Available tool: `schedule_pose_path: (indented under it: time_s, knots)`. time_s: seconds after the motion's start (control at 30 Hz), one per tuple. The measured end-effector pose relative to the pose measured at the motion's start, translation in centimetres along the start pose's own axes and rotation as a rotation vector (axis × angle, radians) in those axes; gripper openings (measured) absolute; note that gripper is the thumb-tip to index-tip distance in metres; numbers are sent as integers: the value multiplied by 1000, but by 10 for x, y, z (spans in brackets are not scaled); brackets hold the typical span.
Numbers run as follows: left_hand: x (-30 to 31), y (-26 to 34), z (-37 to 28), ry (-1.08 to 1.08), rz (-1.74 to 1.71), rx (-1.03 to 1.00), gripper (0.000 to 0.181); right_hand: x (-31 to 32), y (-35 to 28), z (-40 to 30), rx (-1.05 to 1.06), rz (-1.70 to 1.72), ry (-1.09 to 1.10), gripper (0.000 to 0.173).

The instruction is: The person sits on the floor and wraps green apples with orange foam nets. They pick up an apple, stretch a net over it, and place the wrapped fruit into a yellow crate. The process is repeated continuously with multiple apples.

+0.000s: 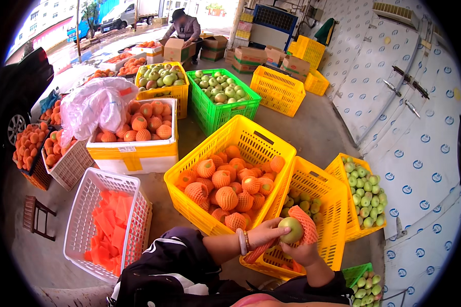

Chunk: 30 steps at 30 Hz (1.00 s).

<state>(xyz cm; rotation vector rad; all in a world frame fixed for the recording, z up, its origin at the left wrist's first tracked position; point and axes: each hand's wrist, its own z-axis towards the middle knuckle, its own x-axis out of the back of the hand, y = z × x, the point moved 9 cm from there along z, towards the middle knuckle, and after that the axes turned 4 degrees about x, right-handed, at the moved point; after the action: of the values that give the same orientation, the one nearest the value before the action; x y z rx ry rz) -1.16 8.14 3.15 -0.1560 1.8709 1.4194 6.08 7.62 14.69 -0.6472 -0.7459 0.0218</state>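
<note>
A green apple (pixel 291 230) is gripped by my left hand (pixel 266 233), its thumb across the fruit; a strip of red foam net hangs below that hand. My right hand (pixel 305 251) holds an orange-red foam net sleeve (pixel 304 224) against the apple's right side. Both hands are above a yellow plastic crate (pixel 332 218) with bare green apples (pixel 305 201) inside. Beside it on the left, another yellow crate (pixel 230 126) holds many fruits in orange foam nets (pixel 226 197).
A white basket (pixel 71 218) of flat red foam nets (pixel 109 226) stands at left, near a small stool (pixel 38 217). A foam box (pixel 132 147) of netted fruit, a green crate (pixel 226 107) of apples and cardboard boxes (pixel 249 57) stand beyond. A person (pixel 184 28) handles a carton (pixel 176 50) farther back.
</note>
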Motion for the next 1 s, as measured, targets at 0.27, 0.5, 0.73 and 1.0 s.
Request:
schedule_pose_path:
  time_s: [0.27,0.5,0.73,1.0]
  knots:
    - [29,-28,19,106,43,15,56,-14,34,-19,-79,45,116,52]
    - [27,-28,28,56,-97,168,45,3,55,-29,-329,768,95,64]
    - [-22,-52,11,-407,-222,205,62,-30,86,-99,-466,1415,-294,93]
    - [-38,-60,5,-617,-117,207,79,-37,53,-97,-595,1525,-451,94]
